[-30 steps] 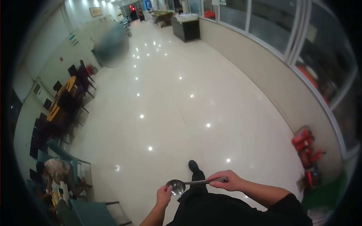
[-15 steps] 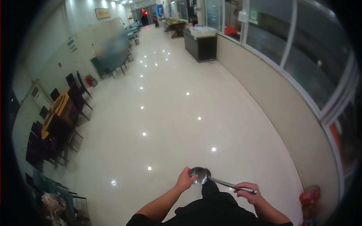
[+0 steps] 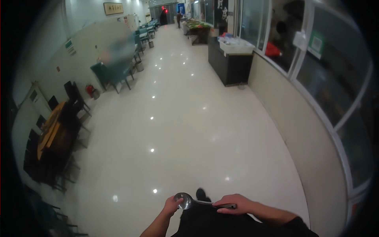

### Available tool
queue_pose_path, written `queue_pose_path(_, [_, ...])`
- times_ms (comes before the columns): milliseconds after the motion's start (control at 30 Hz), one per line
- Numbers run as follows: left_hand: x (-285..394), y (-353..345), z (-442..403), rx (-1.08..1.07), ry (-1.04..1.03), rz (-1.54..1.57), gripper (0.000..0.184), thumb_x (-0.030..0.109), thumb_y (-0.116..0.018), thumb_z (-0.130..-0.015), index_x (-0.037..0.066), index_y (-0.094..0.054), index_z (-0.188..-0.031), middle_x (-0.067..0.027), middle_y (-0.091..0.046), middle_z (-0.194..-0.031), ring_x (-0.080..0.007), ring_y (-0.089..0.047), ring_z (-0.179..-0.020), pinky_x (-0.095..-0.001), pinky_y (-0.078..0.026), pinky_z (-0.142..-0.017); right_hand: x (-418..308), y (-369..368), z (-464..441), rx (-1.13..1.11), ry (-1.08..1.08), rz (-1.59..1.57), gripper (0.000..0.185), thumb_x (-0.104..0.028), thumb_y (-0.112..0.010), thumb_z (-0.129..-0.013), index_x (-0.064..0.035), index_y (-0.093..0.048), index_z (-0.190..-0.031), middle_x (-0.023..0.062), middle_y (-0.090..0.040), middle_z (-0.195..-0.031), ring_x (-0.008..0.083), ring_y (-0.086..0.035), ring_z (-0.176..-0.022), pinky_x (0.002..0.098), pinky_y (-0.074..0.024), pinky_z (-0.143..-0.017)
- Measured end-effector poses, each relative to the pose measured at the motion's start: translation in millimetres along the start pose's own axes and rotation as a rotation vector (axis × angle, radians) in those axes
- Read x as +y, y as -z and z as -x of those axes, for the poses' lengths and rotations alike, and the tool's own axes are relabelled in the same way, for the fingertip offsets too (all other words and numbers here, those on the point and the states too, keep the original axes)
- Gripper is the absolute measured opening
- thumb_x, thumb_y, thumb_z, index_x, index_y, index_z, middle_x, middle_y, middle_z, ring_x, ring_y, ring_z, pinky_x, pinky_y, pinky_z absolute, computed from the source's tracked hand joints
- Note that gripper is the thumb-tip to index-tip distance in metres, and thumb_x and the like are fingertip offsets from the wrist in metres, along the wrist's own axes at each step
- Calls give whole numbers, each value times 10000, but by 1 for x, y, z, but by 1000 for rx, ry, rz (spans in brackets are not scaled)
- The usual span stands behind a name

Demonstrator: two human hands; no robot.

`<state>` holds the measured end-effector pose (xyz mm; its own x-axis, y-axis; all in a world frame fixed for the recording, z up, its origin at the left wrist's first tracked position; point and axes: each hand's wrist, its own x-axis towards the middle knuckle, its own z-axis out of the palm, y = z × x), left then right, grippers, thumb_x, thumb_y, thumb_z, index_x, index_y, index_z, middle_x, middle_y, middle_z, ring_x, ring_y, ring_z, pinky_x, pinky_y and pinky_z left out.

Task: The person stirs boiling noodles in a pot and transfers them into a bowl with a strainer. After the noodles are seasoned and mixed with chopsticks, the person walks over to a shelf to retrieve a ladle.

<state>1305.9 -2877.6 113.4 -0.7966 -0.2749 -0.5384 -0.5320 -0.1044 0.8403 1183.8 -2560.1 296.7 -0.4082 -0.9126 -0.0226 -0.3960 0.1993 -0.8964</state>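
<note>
A shiny metal ladle (image 3: 187,202) lies crosswise in front of my body, its round bowl to the left and its handle to the right. My left hand (image 3: 172,205) grips the rim of the bowl, with the thumb over its inside. Farther right, my right hand (image 3: 235,204) is closed around the handle, whose dark end sticks out past the fingers. Below the ladle are my dark clothes, and one dark shoe (image 3: 201,194) shows just beyond it on the floor.
Pale glossy floor (image 3: 185,138) stretches ahead. On the left are a wooden table (image 3: 51,128) with dark chairs and green chairs (image 3: 112,75). A dark counter (image 3: 227,65) bearing a white bin (image 3: 237,47) juts from the windowed right wall. A person (image 3: 178,19) stands far off.
The counter and chairs appear nearer as I move forward. Both hands and the ladle have shifted left and lower in view, and the handle now lies more level.
</note>
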Motion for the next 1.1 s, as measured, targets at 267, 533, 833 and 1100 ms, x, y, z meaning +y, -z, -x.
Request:
queue_pose_path(267, [302,-68,-319,-1,-259,-215,282,189,-712,-806,-13,-640,-990,-80,-659,-829,-134,-598,-755,-296,-493,-692,93,250,-177,603,-264,-468,201,-89,-660,-849,-23,-677,-1038,74,-667,-874,120,-624,-762,247,-503,-694])
queue_pose_path(533, [453,-41,-602,231,-152,-191,252,146,-720,-792,-21,-599,-937,-89,-627,-834,-156,-594,-774,-313,-488,-662,222,491,-456,442,-287,-412,186,-79,-655,-850,-32,-686,-1027,51,-660,-878,100,-598,-777,241,-480,-696])
queue_pose_path(833, [600,76,-890,158,-27,264,242,104,-662,-834,-22,-627,-1038,-79,-661,-920,-153,-621,-804,-289,-497,-723,318,713,-804,-62,5,-79,245,-173,-678,-853,-116,-673,-1090,59,-677,-957,159,-643,-879,265,-493,-771])
queue_pose_path(1100, [866,50,-1242,-146,-94,192,308,170,-645,-855,-29,-600,-1085,-107,-653,-991,-193,-621,-880,-334,-496,-764,401,958,-997,402,-150,-263,216,-120,-683,-836,-31,-671,-1031,58,-666,-882,123,-621,-799,253,-496,-724])
